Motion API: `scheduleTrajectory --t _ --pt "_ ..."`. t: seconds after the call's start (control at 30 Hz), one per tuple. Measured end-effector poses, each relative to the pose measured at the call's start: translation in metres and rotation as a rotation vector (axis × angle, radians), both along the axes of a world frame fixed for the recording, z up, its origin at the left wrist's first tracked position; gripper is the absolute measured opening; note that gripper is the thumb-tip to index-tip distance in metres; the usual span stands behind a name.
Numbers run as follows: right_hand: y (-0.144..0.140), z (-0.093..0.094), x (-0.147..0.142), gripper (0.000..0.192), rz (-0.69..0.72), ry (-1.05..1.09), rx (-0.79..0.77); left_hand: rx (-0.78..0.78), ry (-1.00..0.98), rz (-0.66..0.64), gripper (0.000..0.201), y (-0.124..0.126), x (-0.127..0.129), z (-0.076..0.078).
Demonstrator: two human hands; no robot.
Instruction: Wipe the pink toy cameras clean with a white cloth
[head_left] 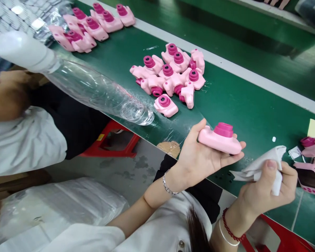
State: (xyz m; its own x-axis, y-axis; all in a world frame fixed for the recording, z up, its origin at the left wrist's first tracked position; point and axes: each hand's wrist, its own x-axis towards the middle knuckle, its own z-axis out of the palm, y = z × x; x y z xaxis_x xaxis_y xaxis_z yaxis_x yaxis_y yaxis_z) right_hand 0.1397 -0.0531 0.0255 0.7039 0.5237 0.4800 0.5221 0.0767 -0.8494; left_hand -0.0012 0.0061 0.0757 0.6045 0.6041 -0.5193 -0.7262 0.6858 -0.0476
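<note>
On the green worktop (238,105) we see pink camera shells (170,75) heaped beside a clear plastic bag (99,91). Our left hand (199,159) cradles one pink shell (220,140), fingers loosely curled under it; our right hand (267,189) pinches a white cloth (259,166).

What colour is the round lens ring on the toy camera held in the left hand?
Deep magenta lens ring on a pale pink toy camera, head view.
</note>
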Motion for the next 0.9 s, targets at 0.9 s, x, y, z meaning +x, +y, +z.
scheduleTrajectory --t 0.9 --pt "-0.015 0.012 -0.037 0.016 0.345 0.069 0.038 0.086 -0.089 0.014 0.027 -0.001 -0.004 -0.026"
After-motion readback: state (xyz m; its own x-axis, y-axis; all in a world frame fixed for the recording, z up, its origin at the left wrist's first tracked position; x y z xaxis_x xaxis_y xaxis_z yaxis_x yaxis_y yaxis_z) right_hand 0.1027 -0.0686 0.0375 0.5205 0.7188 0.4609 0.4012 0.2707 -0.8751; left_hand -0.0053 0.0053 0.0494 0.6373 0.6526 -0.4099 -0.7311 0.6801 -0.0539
